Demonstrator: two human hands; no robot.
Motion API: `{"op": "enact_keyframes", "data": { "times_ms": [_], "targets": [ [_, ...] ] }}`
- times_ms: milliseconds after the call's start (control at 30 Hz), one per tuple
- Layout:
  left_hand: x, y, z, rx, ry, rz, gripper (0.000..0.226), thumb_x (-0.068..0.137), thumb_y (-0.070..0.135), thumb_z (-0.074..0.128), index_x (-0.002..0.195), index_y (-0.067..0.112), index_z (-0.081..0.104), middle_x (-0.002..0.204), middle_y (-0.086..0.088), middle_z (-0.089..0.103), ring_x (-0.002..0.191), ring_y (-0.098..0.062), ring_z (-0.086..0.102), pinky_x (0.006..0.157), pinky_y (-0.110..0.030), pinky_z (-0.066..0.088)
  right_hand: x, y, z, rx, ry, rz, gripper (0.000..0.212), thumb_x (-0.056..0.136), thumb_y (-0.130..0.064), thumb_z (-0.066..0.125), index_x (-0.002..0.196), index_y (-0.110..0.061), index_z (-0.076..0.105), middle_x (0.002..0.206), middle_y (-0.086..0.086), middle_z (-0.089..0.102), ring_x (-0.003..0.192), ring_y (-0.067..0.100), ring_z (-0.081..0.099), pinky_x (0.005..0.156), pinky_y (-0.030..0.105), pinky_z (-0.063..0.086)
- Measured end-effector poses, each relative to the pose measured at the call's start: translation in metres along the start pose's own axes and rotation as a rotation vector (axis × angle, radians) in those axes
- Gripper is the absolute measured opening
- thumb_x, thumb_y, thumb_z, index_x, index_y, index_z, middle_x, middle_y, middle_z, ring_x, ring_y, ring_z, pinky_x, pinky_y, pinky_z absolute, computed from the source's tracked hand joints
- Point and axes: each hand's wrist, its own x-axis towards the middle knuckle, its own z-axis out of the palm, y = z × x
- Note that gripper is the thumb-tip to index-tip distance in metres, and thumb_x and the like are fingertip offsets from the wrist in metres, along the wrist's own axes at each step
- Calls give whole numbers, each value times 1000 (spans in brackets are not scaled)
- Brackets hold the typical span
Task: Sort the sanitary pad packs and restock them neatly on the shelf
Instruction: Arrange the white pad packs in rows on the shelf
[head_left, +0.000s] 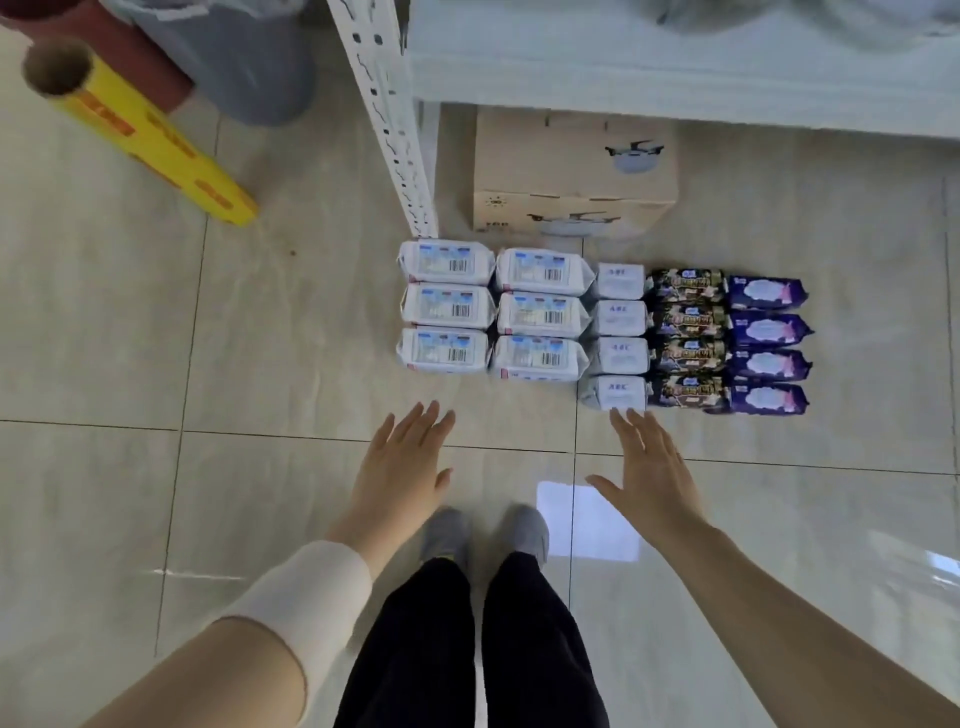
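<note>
1. The sanitary pad packs (597, 332) lie sorted in rows on the floor (260, 338) below the shelf (675, 67); soft, light, slippery film, best squeezed by the sides.
2. The left hand (400, 467) and right hand (649, 467) hover spread, empty.

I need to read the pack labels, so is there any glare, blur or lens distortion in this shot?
Head view: a bright reflection glares off the glossy floor; wide-angle distortion slants the white shelf post; the white packs show barcodes, but their print is too soft to read.
</note>
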Motion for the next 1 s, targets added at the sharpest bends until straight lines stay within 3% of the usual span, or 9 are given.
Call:
{"op": "enact_keyframes", "data": {
  "times_ms": [267,433,533,667,767,867,1000],
  "targets": [
    [163,-58,139,-34,119,-57,77,92,42,50,149,29,-1,157,-11,0,145,-24,1,115,-39,3,190,32,102,5,104,-64,93,79,-43,69,148,-24,10,154,11,7,142,27,7,114,38,16],
    [244,-105,185,-20,284,5,85,80,41,66,148,33,15,155,-18,5,144,-31,2,115,-48,6,270,45,155,-86,267,-184,99,67,-41,79,146,-25,23,143,19,23,132,33,19,109,47,28],
    [265,-127,209,45,407,100,94,64,37,82,140,28,27,150,-22,25,138,-37,22,108,-57,19,292,55,179,-104,380,-267,103,53,-37,87,141,-28,33,135,23,33,122,32,23,100,54,34],
    [275,-140,215,54,579,140,97,51,39,87,133,20,39,132,-15,45,118,-32,36,92,-51,34,305,66,191,-119,520,-349,98,49,-28,90,131,-28,37,122,27,42,111,42,40,88,53,42],
    [278,-150,207,97,608,210,89,51,47,82,130,24,49,125,-11,46,112,-31,35,89,-47,33,309,70,189,-130,568,-411,93,50,-32,89,129,-26,41,116,26,44,104,36,40,84,50,43],
    [283,-161,206,118,566,253,91,51,51,79,132,33,42,127,-15,43,116,-34,34,93,-52,35,312,73,190,-188,528,-437,97,53,-34,87,135,-28,37,118,26,44,103,40,43,84,52,42],
    [289,-170,214,-43,517,331,95,49,32,89,131,30,41,128,-15,33,119,-39,38,96,-52,43,315,74,193,-160,494,-447,100,50,-24,90,134,-28,35,117,28,45,102,47,47,84,54,44]
  ]
}}
